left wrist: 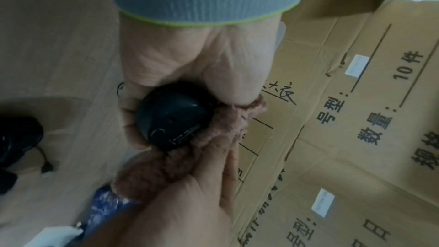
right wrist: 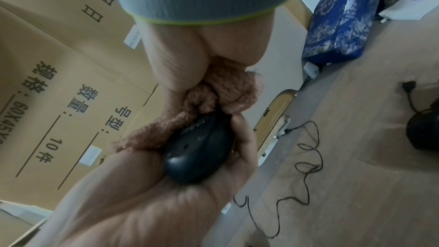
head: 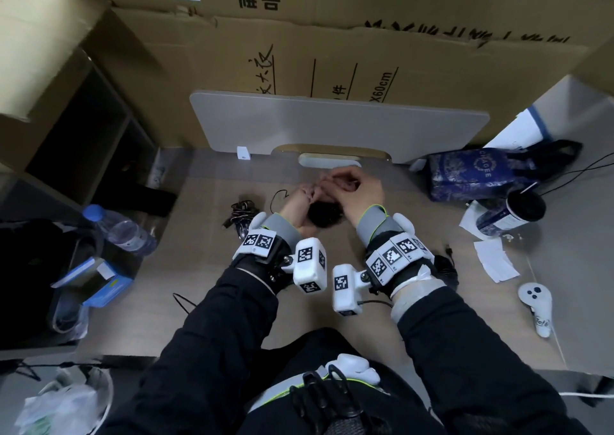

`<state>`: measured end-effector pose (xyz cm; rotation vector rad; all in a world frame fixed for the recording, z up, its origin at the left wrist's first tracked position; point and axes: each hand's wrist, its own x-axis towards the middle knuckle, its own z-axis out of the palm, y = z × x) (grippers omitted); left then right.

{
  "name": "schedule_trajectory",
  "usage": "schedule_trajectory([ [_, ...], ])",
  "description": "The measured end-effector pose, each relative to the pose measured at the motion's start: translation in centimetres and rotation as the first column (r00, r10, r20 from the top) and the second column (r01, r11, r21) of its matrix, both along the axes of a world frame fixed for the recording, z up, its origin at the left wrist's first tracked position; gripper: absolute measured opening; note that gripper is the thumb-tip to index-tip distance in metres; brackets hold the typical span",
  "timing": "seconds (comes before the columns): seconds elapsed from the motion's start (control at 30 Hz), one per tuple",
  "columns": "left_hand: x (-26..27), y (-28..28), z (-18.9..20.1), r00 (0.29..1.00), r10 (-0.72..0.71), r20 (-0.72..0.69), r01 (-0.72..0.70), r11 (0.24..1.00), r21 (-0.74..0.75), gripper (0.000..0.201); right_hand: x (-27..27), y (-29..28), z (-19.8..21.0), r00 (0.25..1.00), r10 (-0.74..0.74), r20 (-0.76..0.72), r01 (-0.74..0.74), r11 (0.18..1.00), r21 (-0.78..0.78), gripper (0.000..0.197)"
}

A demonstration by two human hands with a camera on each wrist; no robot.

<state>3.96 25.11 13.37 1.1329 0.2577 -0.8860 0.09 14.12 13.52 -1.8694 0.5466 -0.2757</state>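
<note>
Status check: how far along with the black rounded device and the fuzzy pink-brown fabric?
Done: both are up off the wooden table. In hand: left hand grips the black rounded plastic device; right hand pinches the fuzzy pink-brown fabric against its edge. Left: most of the shell is bare, so likely early.

On the desk (head: 206, 261) — cable bundle (head: 241, 213) left of centre, bag (head: 471, 175) far right, controller (head: 536, 305) near right — boxes (head: 332, 52) stand behind.
</note>
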Motion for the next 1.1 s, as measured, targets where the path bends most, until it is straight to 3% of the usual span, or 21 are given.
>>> schedule_trajectory([
  [0.13,-1.0,0.2,-0.1,0.997,-0.07,-0.025,0.07,0.997,0.032,0.043,0.8,-1.8,0.4,0.985,-0.12,-0.125,0.106,0.988,-0.108,0.018],
  [0.23,-0.3,0.7,-0.4,0.996,-0.088,-0.028,0.088,0.996,-0.018,0.045,0.6,-3.1,-0.6,0.961,-0.205,-0.184,0.197,0.978,-0.063,0.029],
  [0.37,-0.5,1.0,-0.5,0.997,-0.018,-0.068,0.019,1.0,0.016,0.042,-0.3,-3.2,-0.6,0.936,-0.336,-0.107,0.337,0.941,-0.01,0.024],
  [0.43,-0.8,0.8,-0.5,0.998,-0.013,-0.068,0.017,0.999,0.052,0.042,-0.5,-2.6,-0.4,0.959,-0.272,-0.082,0.273,0.962,0.007,0.015],
  [0.53,-1.4,0.4,0.5,0.999,-0.05,-0.003,0.05,0.993,0.109,0.046,-0.9,-0.7,0.2,0.998,-0.019,-0.068,0.025,0.995,0.1,0.008],
  [0.6,-1.4,0.6,0.9,0.997,-0.055,0.046,0.048,0.989,0.139,0.049,-1.0,-0.1,0.3,0.994,0.079,-0.071,-0.071,0.992,0.107,0.03],
  [0.67,-1.4,0.9,1.1,0.993,-0.078,0.089,0.06,0.98,0.189,0.05,-0.8,-0.3,0.5,0.982,0.092,-0.162,-0.076,0.992,0.103,0.049],
  [0.73,-1.2,1.4,0.8,0.986,-0.107,0.124,0.073,0.964,0.256,0.048,-0.7,-0.5,0.8,0.96,0.106,-0.261,-0.087,0.993,0.083,0.055],
  [0.87,-1.4,1.4,1.3,0.977,-0.147,0.156,0.099,0.955,0.28,0.043,-0.9,-0.1,1.3,0.965,0.066,-0.254,-0.027,0.988,0.154,0.045],
  [1.0,-1.8,1.2,0.2,0.991,-0.102,0.085,0.078,0.966,0.245,0.051,-0.8,-0.6,1.6,0.966,0.008,-0.26,0.01,0.998,0.069,0.03],
  [1.1,-1.6,1.1,0.0,0.984,-0.159,0.074,0.142,0.969,0.201,0.042,-0.9,-0.7,1.8,0.966,0.092,-0.241,-0.069,0.992,0.104,0.035],
])
